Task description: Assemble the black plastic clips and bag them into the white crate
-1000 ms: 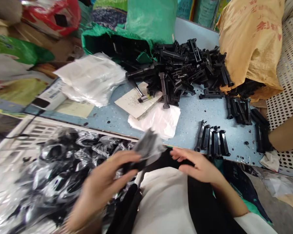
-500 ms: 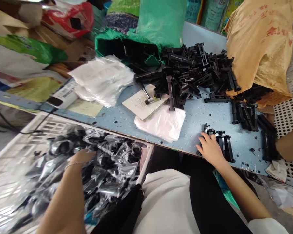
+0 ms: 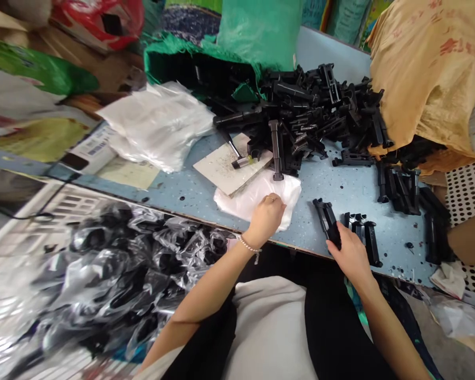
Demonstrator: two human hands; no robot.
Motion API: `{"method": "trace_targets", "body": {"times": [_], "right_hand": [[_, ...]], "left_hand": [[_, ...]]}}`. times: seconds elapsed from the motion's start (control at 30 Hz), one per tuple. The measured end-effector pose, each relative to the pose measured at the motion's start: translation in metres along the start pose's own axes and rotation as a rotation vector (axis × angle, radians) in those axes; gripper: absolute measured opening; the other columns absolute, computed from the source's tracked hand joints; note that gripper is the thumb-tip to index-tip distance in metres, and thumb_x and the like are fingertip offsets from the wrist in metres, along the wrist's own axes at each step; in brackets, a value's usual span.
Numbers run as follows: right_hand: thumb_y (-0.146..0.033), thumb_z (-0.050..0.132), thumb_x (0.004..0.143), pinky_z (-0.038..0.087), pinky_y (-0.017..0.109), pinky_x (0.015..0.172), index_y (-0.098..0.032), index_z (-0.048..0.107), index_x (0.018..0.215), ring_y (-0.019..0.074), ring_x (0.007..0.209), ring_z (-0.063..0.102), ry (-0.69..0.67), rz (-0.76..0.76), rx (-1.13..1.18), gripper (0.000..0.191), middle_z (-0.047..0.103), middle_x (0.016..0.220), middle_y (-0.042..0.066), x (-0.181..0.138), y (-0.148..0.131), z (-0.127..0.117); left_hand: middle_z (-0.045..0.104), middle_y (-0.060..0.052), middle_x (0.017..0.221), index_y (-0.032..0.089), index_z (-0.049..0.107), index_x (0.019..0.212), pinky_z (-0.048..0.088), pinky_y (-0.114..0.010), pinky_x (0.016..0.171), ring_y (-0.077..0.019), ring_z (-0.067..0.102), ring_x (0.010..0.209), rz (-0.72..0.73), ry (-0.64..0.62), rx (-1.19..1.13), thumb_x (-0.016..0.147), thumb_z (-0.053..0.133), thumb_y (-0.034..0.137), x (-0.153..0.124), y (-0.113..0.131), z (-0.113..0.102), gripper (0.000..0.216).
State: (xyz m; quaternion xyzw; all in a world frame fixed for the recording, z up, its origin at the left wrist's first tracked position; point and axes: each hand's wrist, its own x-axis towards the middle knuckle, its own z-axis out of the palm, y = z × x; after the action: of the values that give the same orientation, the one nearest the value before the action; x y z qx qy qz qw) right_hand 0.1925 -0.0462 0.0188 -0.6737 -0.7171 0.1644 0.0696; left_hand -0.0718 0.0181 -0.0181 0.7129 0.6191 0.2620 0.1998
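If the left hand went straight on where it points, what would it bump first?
Probably the heap of black parts, just beyond the white bags under the left hand, though depth is hard to judge.

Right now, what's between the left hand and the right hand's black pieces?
The head view shows, from the left hand, the pale plastic stack, its right edge, then blue tabletop up to the black pieces.
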Motion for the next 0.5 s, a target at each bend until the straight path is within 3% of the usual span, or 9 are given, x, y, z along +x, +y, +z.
{"method": "trace_targets", "body": {"times": [0.1,0.2,0.27,0.33,0.4,0.5], "right_hand": [[-0.042,0.07,0.081,0.054,0.052,0.097,-0.018,0.064,0.135,0.0309,0.101,0.068,-0.046,0.17,0.414,0.06,0.071,0.125,0.015,0.013,0.004,-0.004],[-0.046,0.075,0.073,0.059,0.042,0.087,-0.02,0.071,0.121,0.0254,0.093,0.071,-0.179,0.276,1.05,0.055,0.076,0.115,0.01,0.019,-0.008,0.005],[-0.047,0.071,0.076,0.06,0.037,0.08,-0.019,0.073,0.111,0.0231,0.089,0.072,-0.377,0.301,1.453,0.045,0.078,0.105,0.009,0.016,-0.021,0.019],[-0.045,0.066,0.082,0.061,0.03,0.071,-0.017,0.074,0.104,0.02,0.081,0.073,-0.626,0.37,1.711,0.036,0.079,0.099,0.01,0.01,-0.033,0.035],[-0.042,0.064,0.085,0.059,0.023,0.06,-0.015,0.073,0.101,0.0164,0.074,0.071,-0.784,0.493,1.848,0.033,0.078,0.096,0.011,0.004,-0.04,0.048],[-0.045,0.055,0.09,0.055,0.017,0.051,-0.012,0.071,0.107,0.0117,0.069,0.065,-0.865,0.619,1.962,0.041,0.076,0.097,0.011,0.001,-0.044,0.057]], "left_hand": [[0.069,-0.008,0.094,0.019,0.062,0.073,0.057,-0.034,0.084,-0.0207,0.068,0.089,-0.006,0.018,-0.228,0.092,0.057,0.015,-0.001,-0.019,-0.009,0.02],[0.07,-0.004,0.086,0.02,0.059,0.066,0.055,-0.032,0.08,-0.0188,0.067,0.083,-0.077,0.05,-0.335,0.087,0.063,0.018,-0.002,-0.023,-0.017,0.021],[0.07,-0.003,0.08,0.02,0.062,0.069,0.055,-0.03,0.074,-0.0175,0.066,0.075,-0.148,0.056,-0.346,0.085,0.065,0.019,-0.001,-0.022,-0.016,0.016],[0.071,-0.001,0.078,0.02,0.065,0.081,0.055,-0.029,0.071,-0.0165,0.066,0.071,-0.184,0.079,-0.345,0.086,0.063,0.018,-0.001,-0.023,-0.015,0.006],[0.074,-0.004,0.088,0.019,0.068,0.092,0.058,-0.032,0.078,-0.0186,0.07,0.082,-0.091,0.119,-0.281,0.09,0.056,0.013,-0.003,-0.025,-0.014,0.013],[0.073,-0.014,0.12,0.016,0.07,0.111,0.057,-0.043,0.095,-0.0254,0.069,0.106,0.168,0.151,-0.049,0.096,0.043,0.007,-0.011,-0.025,-0.018,0.032]]}}
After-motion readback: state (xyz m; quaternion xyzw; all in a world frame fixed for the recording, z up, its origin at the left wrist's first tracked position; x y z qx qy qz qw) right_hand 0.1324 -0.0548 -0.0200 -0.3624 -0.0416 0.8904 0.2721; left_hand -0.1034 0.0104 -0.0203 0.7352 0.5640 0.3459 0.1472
